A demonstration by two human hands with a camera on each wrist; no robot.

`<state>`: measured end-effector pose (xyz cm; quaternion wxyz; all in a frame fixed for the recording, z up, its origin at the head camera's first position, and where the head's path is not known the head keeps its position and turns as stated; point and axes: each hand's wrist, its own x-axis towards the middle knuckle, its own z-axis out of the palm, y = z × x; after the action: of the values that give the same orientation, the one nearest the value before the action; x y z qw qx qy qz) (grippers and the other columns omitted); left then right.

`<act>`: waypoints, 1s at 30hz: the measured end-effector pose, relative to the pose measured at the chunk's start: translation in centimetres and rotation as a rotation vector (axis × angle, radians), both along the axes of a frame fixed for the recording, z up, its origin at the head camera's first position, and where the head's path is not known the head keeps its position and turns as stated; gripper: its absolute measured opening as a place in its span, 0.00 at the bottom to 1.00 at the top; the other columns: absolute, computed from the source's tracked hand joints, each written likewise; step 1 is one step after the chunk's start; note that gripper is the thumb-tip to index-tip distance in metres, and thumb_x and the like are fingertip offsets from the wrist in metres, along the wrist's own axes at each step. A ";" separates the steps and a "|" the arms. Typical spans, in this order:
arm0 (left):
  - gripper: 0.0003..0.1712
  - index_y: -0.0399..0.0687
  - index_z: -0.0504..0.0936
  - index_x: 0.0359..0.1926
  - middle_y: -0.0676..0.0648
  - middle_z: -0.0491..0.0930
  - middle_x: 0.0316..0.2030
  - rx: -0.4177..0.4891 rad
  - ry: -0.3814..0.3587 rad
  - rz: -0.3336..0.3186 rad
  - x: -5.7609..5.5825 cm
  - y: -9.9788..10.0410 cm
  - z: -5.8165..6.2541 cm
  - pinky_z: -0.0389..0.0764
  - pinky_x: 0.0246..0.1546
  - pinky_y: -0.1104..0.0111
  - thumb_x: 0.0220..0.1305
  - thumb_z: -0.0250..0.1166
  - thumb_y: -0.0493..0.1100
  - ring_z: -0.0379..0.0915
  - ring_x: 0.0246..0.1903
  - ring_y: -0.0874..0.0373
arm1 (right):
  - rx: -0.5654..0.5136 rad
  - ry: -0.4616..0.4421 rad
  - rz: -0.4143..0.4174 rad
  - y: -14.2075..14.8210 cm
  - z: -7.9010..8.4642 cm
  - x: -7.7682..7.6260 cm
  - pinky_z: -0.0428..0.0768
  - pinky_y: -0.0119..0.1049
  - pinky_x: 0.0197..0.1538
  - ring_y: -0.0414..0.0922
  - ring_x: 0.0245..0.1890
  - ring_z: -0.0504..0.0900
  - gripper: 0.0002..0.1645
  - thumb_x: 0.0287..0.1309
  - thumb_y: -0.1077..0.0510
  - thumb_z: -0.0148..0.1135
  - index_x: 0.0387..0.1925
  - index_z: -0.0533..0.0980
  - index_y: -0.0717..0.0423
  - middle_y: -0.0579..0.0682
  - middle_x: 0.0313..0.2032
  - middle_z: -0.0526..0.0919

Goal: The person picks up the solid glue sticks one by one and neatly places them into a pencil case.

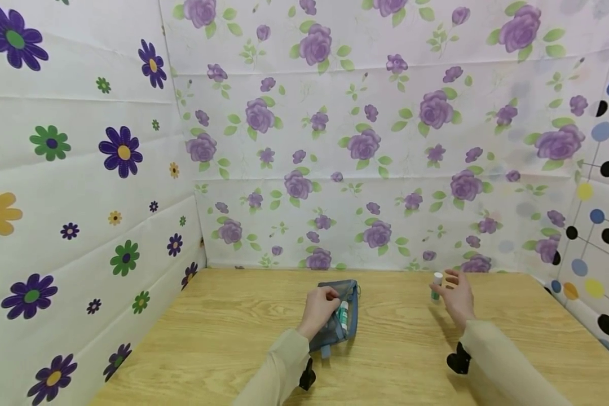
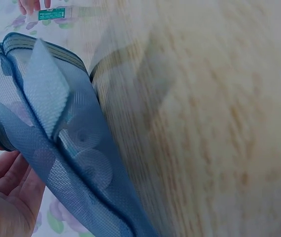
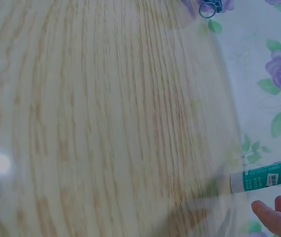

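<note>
A blue mesh zip pouch (image 1: 330, 334) lies on the table with its mouth open. My left hand (image 1: 316, 311) pinches its upper edge; the left wrist view shows the pouch side (image 2: 81, 143) with round shapes through the mesh. Inside the mouth is a green-and-white glue stick (image 1: 344, 317). Farther right, another glue stick (image 1: 438, 278) with a white cap stands upright on the table. My right hand (image 1: 459, 300) is beside it, fingers spread and thumb close to it. In the right wrist view its green label (image 3: 267, 177) shows above the fingers; whether they touch cannot be told.
The wooden table (image 1: 385, 361) runs back to a flower-patterned sheet (image 1: 335, 141). Side sheets bound it, with daisies (image 1: 124, 152) at the left and dots (image 1: 608, 169) at the right. A ring (image 3: 207, 10) on the pouch shows in the right wrist view.
</note>
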<state>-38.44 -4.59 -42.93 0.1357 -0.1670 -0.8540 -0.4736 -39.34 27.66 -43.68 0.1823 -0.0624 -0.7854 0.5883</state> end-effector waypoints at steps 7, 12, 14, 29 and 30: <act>0.05 0.37 0.81 0.32 0.52 0.74 0.23 -0.010 0.003 0.003 0.0 0.0 0.2 0.72 0.23 0.70 0.54 0.60 0.32 0.69 0.22 0.62 | -0.046 0.027 -0.031 0.0 -0.1 -0.7 0.63 0.55 0.50 0.63 0.56 0.58 0.39 0.55 0.61 0.60 0.64 0.53 0.63 0.67 0.57 0.58; 0.05 0.35 0.81 0.32 0.53 0.74 0.23 -0.013 -0.002 0.004 -0.1 0.1 0.1 0.71 0.22 0.71 0.54 0.60 0.31 0.69 0.22 0.62 | -0.066 0.020 -0.023 0.2 -0.4 -0.7 0.64 0.53 0.49 0.62 0.55 0.60 0.38 0.56 0.61 0.58 0.64 0.53 0.63 0.66 0.57 0.58; 0.05 0.35 0.81 0.32 0.53 0.74 0.23 -0.008 -0.005 0.006 -0.1 0.1 0.1 0.71 0.22 0.71 0.53 0.60 0.31 0.69 0.22 0.62 | -0.073 0.021 -0.012 0.2 -0.5 -0.7 0.65 0.53 0.49 0.61 0.55 0.61 0.37 0.57 0.60 0.58 0.64 0.53 0.63 0.66 0.56 0.58; 0.06 0.34 0.81 0.33 0.52 0.74 0.23 -0.009 0.000 0.005 -0.1 0.2 0.0 0.71 0.22 0.70 0.54 0.60 0.31 0.68 0.22 0.62 | -0.071 0.036 0.012 0.4 -1.0 -1.7 0.68 0.50 0.46 0.61 0.53 0.63 0.35 0.56 0.63 0.57 0.61 0.53 0.65 0.66 0.54 0.60; 0.06 0.34 0.81 0.33 0.52 0.74 0.23 -0.008 -0.001 0.003 -0.1 0.2 0.0 0.71 0.22 0.70 0.54 0.60 0.32 0.69 0.22 0.62 | -0.054 0.039 0.003 0.7 -1.6 -2.2 0.69 0.48 0.46 0.60 0.53 0.64 0.34 0.57 0.61 0.58 0.61 0.54 0.64 0.65 0.53 0.61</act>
<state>-38.54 -4.36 -42.94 0.1351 -0.1659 -0.8564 -0.4700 -41.50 28.41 -45.24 0.1950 -0.0548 -0.7657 0.6105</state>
